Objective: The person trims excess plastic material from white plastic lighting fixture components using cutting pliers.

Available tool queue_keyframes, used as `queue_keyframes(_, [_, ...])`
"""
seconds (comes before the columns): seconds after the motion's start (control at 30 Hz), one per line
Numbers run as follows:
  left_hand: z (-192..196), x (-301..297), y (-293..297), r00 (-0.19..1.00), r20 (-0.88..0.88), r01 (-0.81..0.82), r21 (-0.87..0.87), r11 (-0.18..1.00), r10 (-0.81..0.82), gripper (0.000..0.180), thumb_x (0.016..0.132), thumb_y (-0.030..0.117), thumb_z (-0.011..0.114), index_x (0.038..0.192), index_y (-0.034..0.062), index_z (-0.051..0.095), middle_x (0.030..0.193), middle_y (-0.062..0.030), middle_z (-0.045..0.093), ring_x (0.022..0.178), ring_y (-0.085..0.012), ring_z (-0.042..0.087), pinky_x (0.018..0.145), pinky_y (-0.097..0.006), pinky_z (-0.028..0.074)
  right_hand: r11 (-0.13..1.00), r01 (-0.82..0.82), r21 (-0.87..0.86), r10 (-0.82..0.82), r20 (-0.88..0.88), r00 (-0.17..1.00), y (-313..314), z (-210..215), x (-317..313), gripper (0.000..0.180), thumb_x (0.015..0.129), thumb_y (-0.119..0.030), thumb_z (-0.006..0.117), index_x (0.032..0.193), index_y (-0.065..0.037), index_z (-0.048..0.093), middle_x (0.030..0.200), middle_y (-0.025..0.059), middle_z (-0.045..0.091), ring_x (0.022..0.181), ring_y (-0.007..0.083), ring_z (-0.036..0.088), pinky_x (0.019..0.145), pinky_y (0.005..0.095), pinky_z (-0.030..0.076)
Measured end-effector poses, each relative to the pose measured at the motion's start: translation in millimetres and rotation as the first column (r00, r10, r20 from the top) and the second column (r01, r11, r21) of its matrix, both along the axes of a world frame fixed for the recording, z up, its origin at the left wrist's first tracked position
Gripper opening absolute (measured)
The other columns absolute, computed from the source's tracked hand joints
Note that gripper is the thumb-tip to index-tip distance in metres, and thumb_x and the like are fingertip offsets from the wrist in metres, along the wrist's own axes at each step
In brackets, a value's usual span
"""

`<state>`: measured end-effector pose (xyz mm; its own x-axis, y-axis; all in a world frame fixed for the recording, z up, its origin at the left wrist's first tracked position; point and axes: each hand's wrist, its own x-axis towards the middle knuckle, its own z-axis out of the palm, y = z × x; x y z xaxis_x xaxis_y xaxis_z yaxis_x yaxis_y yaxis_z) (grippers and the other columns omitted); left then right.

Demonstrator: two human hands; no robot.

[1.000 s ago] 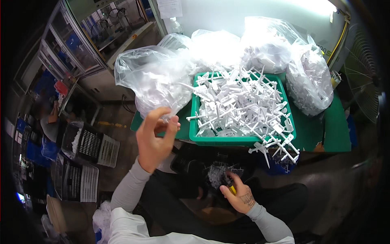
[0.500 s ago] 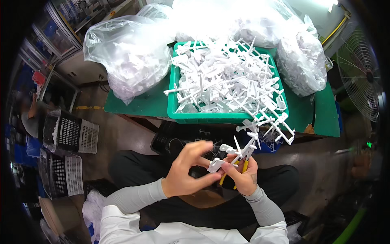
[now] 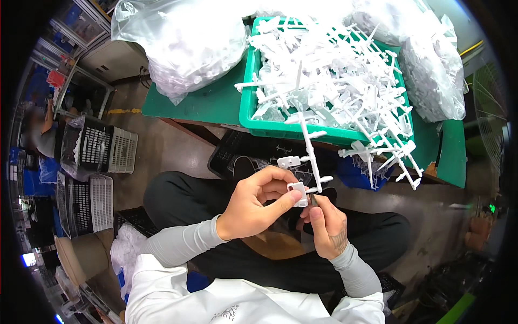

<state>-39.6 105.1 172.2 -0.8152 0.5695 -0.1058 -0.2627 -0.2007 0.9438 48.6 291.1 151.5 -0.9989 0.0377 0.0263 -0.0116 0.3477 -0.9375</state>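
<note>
**Left and right hands at a white moulded sprue, on the near side of the green tray**

Surroundings, left to right: a black lattice crate and a pale lattice crate stand side by side, well to the left of the tray. A clear plastic bag packed with white pieces rests just beside the tray's left wall, on the same green table. The tray bears a tangled heap of white sprues, some overhanging its near right corner; below that corner sits a blue bin. A second filled bag lies to the tray's right, with a wire-guarded fan farther out. The raised sprue crosses the view of the tray's near rim; whether they touch cannot be told.

Fingers, left to right: the left hand, nearer the wearer than the tray, pinches a white tab on the sprue between thumb and curled fingers. Just beside it, the right hand is closed around a hand tool, mostly hidden, its dark tip next to the tab.
</note>
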Motion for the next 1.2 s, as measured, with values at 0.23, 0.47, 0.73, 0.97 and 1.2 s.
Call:
queue_keyframes(0.23, [-8.8, 0.3, 0.2, 1.0, 0.006, 0.003, 0.003, 1.0, -0.003, 0.026, 0.093, 0.007, 0.069, 0.114, -0.0041, 0.058, 0.107, -0.0101, 0.067, 0.1, -0.0151, 0.067, 0.089, -0.029, 0.054, 0.997, -0.078, 0.015, 0.077, 0.068, 0.995, 0.8, -0.6, 0.5, 0.034, 0.106, -0.026, 0.043, 0.108, 0.003, 0.06, 0.081, 0.0079, 0.066, 0.067, 0.0157, 0.064, 0.064, 0.0281, 0.051])
queue_keyframes(0.47, [-5.1, -0.1, 1.5, 0.999, 0.048, 0.021, -0.067, 0.998, -0.018, 0.023, 0.092, 0.0, 0.068, 0.113, -0.0035, 0.058, 0.108, -0.011, 0.069, 0.103, -0.0145, 0.066, 0.089, -0.028, 0.053, 0.998, -0.057, 0.007, 0.056, 0.128, 0.99, 1.4, -1.1, 2.0, 0.03, 0.104, -0.024, 0.047, 0.107, 0.002, 0.061, 0.079, 0.0112, 0.066, 0.067, 0.022, 0.066, 0.063, 0.0314, 0.051])
queue_keyframes(0.73, [-5.8, -2.5, 3.5, 0.996, 0.091, 0.021, -0.097, 0.995, -0.012, 0.024, 0.092, 0.001, 0.069, 0.113, -0.0044, 0.058, 0.108, -0.0119, 0.07, 0.102, -0.0149, 0.067, 0.088, -0.027, 0.054, 0.998, -0.046, 0.034, 0.041, 0.143, 0.989, -0.4, -3.5, 0.1, 0.026, 0.103, -0.023, 0.05, 0.11, 0.0, 0.06, 0.079, 0.0156, 0.065, 0.069, 0.0322, 0.066, 0.064, 0.0375, 0.051])
queue_keyframes(0.97, [-11.0, -1.7, 5.6, 0.997, 0.075, 0.0, -0.119, 0.993, 0.009, 0.024, 0.094, 0.006, 0.066, 0.114, -0.0033, 0.056, 0.107, -0.0142, 0.07, 0.094, -0.0144, 0.069, 0.08, -0.026, 0.056, 0.994, -0.046, 0.095, 0.036, 0.107, 0.994, -2.0, -6.6, -1.3, 0.034, 0.107, -0.029, 0.043, 0.099, 0.001, 0.058, 0.07, 0.0083, 0.062, 0.06, 0.0167, 0.063, 0.057, 0.0302, 0.048])
queue_keyframes(1.2, [-43.6, 11.9, 29.3, 0.919, -0.199, -0.372, -0.157, 0.915, 0.339, 0.029, 0.108, 0.035, 0.042, 0.105, 0.0072, 0.047, 0.073, 0.0002, 0.053, 0.058, -0.0017, 0.046, 0.049, -0.02, 0.038, 0.991, -0.087, 0.1, 0.07, 0.159, 0.985, -19.5, -5.4, 3.2, 0.023, 0.105, -0.023, 0.048, 0.1, -0.003, 0.057, 0.074, 0.0215, 0.061, 0.067, 0.0427, 0.063, 0.058, 0.0437, 0.048])
